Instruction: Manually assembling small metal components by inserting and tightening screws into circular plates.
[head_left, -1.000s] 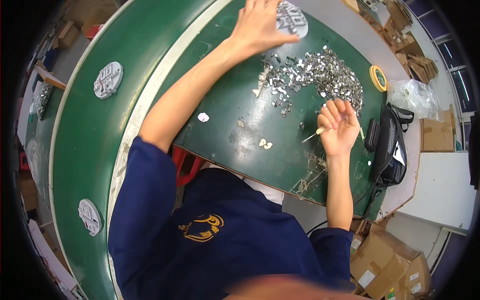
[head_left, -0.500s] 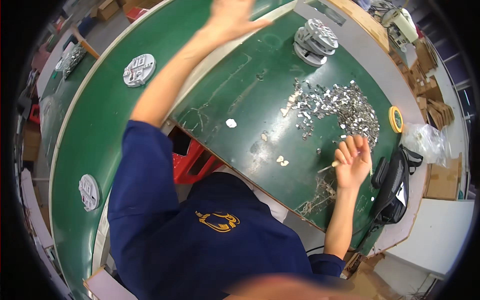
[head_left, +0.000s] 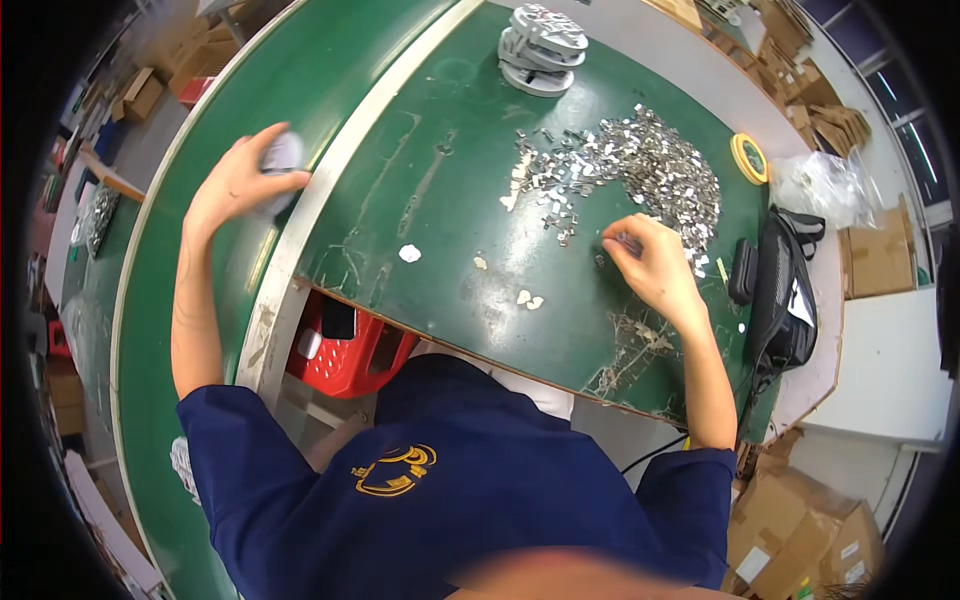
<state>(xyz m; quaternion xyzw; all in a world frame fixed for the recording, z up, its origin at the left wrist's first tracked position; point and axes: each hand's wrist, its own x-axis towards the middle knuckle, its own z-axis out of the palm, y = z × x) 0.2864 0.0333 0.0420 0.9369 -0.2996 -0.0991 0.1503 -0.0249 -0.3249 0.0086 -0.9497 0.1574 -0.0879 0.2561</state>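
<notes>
My left hand (head_left: 238, 178) reaches over the green belt on the left, thumb and fingers closed around a grey round fixture (head_left: 284, 155), which is smeared by motion. Over the bench, beside the near edge of a pile of small shiny metal pieces (head_left: 655, 160), is my right hand (head_left: 655, 265). Its fingers are pinched together; something small and dark shows between them, too hidden to name. At the far side of the bench stands a stack of grey round fixtures (head_left: 541, 55). Another such fixture (head_left: 183, 468) lies on the belt, partly behind my left sleeve.
A pale rail (head_left: 330, 180) divides belt and bench (head_left: 430, 290). Small whitish scraps (head_left: 530, 299) dot the bench. On the right are a yellow tape roll (head_left: 749, 158), a clear plastic bag (head_left: 825, 190) and a black bag (head_left: 787, 290). A red stool (head_left: 345, 355) stands below the bench edge.
My left hand has come back from the far belt to the fixture and closed around it. My right hand has turned and pinched inward; the thin light-coloured stick in it no longer shows. The view has shifted.
</notes>
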